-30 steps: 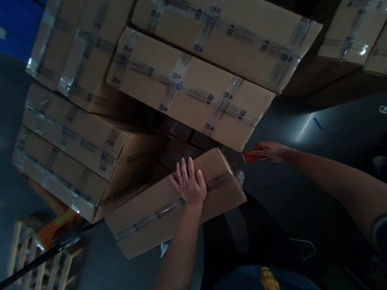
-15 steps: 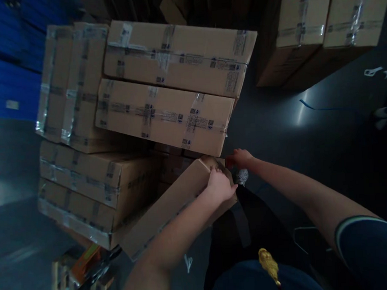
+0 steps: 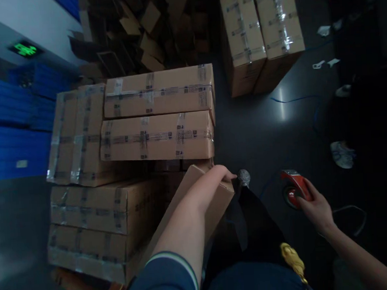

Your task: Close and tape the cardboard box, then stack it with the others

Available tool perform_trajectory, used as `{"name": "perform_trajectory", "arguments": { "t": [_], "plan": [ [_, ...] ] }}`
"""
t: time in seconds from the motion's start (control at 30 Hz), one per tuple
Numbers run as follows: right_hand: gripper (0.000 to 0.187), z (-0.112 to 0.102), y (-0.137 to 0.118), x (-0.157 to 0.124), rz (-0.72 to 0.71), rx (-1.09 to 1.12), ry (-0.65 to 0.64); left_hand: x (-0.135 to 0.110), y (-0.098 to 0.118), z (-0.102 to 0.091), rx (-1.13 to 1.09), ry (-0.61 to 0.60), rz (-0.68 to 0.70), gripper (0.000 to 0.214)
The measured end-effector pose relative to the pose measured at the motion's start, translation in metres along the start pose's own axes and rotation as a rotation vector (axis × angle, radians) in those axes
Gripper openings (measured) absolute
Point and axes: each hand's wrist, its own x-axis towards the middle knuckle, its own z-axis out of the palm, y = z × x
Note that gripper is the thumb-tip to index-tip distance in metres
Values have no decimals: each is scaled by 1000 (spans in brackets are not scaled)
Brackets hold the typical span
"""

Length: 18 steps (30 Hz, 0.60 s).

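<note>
Two hands, one carton, one tape dispenser.
Left hand [image 3: 215, 178] curled over the top corner of a tilted cardboard box [image 3: 196, 197] leaning against the taped stack [image 3: 156, 134]; right hand [image 3: 317, 209] closed round a red tape dispenser [image 3: 294, 189], held well apart over the dark floor [image 3: 261, 127]. Advice: steady the corner firmly and seat the box square before bringing tape to its seam.

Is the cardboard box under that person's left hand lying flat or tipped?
Tipped. The plain brown cardboard box leans at a slant against the taped stack of cartons, and the left hand grips its raised upper corner.
</note>
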Motion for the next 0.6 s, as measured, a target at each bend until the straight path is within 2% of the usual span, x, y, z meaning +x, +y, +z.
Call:
{"name": "perform_trajectory", "arguments": {
  "t": [0.03,0.1,0.17,0.2,0.27,0.33,0.37,0.43,0.5,0.6],
  "plan": [
    [77,-5,-4,-29,-43,47,74,-14,6,4,21,33,15,64],
    [75,-10,-24,-91,-202,154,188,-53,15,15,-42,176,97,60],
    [72,-7,-55,-149,-411,240,250,-102,18,31,-338,312,205,59],
    [70,-3,-70,-175,-515,245,261,-127,17,40,-546,301,230,64],
    [71,10,-96,-217,-703,150,236,-177,8,58,-909,101,212,77],
    [71,27,-115,-246,-839,-9,179,-218,-6,75,-1027,-124,135,82],
    [71,37,-122,-256,-877,-71,149,-234,-13,83,-1035,-155,103,82],
    [73,56,-135,-271,-900,-114,96,-254,-28,95,-1008,-51,45,77],
    [76,70,-151,-280,-882,-84,55,-263,-42,101,-952,143,-2,71],
    [77,76,-178,-283,-855,-39,22,-259,-68,88,-813,440,-15,60]
  ]
}}
